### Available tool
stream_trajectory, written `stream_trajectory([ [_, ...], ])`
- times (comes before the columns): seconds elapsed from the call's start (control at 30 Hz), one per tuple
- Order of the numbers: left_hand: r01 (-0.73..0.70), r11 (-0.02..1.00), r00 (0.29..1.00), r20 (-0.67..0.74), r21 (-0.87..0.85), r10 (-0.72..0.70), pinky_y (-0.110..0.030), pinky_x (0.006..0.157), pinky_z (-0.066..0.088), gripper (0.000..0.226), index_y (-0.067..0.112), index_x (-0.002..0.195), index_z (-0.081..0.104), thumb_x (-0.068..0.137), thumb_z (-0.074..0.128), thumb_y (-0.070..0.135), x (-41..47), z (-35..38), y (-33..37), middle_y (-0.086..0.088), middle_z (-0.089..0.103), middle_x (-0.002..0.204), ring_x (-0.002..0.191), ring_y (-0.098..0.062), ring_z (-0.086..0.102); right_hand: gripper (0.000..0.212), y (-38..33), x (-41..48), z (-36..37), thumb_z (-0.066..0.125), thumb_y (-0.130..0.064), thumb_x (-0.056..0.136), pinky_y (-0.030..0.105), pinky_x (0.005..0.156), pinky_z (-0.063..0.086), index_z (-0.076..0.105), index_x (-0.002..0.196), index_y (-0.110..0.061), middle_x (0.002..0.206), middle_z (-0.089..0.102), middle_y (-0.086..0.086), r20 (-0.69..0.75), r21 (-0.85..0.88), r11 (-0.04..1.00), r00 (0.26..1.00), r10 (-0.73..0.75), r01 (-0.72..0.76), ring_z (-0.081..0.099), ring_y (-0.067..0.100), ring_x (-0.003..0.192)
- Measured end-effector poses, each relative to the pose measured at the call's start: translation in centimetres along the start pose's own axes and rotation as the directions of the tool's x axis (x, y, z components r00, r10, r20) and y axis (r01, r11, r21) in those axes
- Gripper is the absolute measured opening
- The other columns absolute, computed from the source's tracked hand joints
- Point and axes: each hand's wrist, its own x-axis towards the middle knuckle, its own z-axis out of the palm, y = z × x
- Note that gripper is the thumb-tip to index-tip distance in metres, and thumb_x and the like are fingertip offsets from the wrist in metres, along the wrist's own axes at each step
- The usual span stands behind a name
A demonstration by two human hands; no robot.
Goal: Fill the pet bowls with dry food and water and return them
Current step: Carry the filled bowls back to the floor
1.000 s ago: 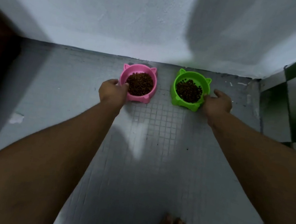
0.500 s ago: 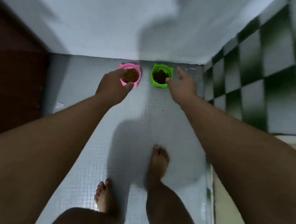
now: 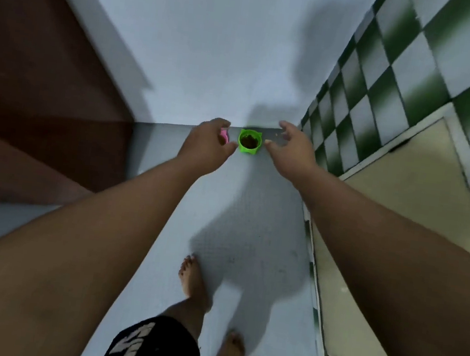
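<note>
Head cam view, looking down at the floor: the green bowl sits just above the middle of the frame, right at the foot of the white wall, with brown dry food heaped inside it. The pink bowl is just to its left, but I can only see a sliver of it since my left hand covers most of it in the picture.

Both my arms are stretched out in front of me. My left hand is loosely curled with nothing in it, hanging in front of the pink bowl. My right hand is just right of the green bowl, fingers spread wide open, also empty, not touching the bowl as far as I can tell.

Dark wooden door on the left side of the frame, green-and-white checkered tiles upper right. My bare feet and black shorts are at the bottom center.
</note>
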Motion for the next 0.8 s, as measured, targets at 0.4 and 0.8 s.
stream_trajectory([
  [0.4,-0.246,0.969,0.966,0.083,0.007,0.245,-0.032,0.097,0.05,0.057,0.019,0.14,0.057,0.089,0.076,0.037,-19.5,0.8,7.9,-0.011,0.064,0.13,0.114,-0.026,0.063,0.065,2.6,-23.0,-8.0,0.068,-0.028,0.092,0.028,0.105,0.042,0.04,0.15,-0.019,0.15,0.047,0.008,-0.139,0.071,0.997,0.99,-0.005,0.015,0.05,0.023,0.134],
  [0.8,-0.497,0.868,0.85,0.211,0.014,0.483,-0.035,0.097,0.051,0.055,0.02,0.138,0.058,0.089,0.073,0.041,-38.0,3.2,10.9,-0.006,0.064,0.125,0.107,-0.021,0.062,0.066,6.9,-46.1,-10.3,0.07,-0.032,0.089,0.031,0.101,0.047,0.043,0.148,-0.018,0.141,0.054,0.009,-0.443,0.146,0.987,0.888,0.126,-0.067,0.056,0.022,0.125],
])
